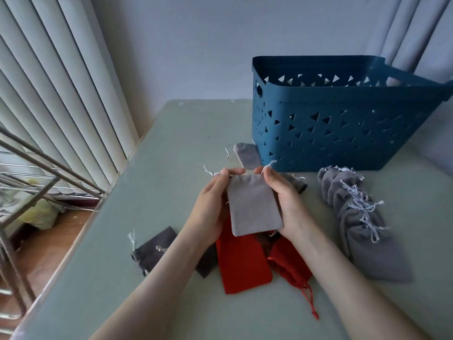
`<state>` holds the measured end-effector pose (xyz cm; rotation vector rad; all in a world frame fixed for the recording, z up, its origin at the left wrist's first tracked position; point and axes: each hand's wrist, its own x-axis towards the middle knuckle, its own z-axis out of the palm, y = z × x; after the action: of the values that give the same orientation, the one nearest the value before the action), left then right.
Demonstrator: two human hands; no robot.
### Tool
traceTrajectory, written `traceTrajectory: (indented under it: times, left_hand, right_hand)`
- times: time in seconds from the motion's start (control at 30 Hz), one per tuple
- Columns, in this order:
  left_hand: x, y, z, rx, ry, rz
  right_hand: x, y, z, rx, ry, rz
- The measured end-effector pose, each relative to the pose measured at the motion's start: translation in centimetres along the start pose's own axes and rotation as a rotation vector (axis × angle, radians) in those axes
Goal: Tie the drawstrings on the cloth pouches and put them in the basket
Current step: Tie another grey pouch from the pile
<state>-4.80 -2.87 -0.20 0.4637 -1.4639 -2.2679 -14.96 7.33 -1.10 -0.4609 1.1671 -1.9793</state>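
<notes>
The light pouch [253,204] is held upright, flat, mouth slightly gathered, its white strings [210,172] pinched at the top corners (left hand [213,204], right hand [286,200]). Red pouches [242,266] lie beneath, dark pouches [152,251] to the left, a cinched grey row [355,217] right, near the blue basket [343,133].

Light: soft, cool daylight, rather dim, filtering through the curtain [61,94] at 9 to 10 o'clock.
Shadows: faint, soft-edged. The plainest falls beneath my left hand [213,204] and right hand [286,200] onto the red pouches [242,266] toward 6 o'clock.
Focus: sharpest at centre, on the grey pouch [252,204] I hold; the metal rack [36,180] at 8 o'clock is smeared.
Distortion: wide-angle stretch at the edges — my forearms [159,278] swell toward 6 o'clock, the basket [343,133] pulls outward at 3 o'clock, and the curtain folds fan out at 9.
</notes>
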Motion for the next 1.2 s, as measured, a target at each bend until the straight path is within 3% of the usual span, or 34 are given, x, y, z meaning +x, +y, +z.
traceTrajectory:
  times: [0.4, 0.57, 0.8, 0.93, 1.03, 1.2]
  left_hand:
    - [0.0, 0.2, -0.3, -0.048, 0.136, -0.055]
    - [0.1, 0.5, -0.3, -0.162, 0.127, -0.062]
    - [1.1, 1.2, -1.9, -0.387, 0.201, 0.098]
    - [1.4, 0.7, -1.4, -0.233, 0.209, 0.004]
    - [1.3, 0.4, -1.4, -0.051, 0.117, -0.116]
    - [0.8, -0.8, -0.7, 0.268, 0.012, -0.106]
  right_hand:
    - [0.4, 0.2, -0.3, 0.062, -0.01, 0.066]
    - [0.1, 0.0, -0.1, 0.056, 0.087, -0.006]
    - [0.9, -1.0, -1.8, 0.227, 0.185, -0.179]
    - [0.8, -1.4, -1.3, 0.225, 0.142, -0.194]
    - [0.5, -1.5, -0.7, -0.02, 0.107, -0.277]
    - [0.2, -0.2, 0.0, -0.408, 0.019, -0.333]
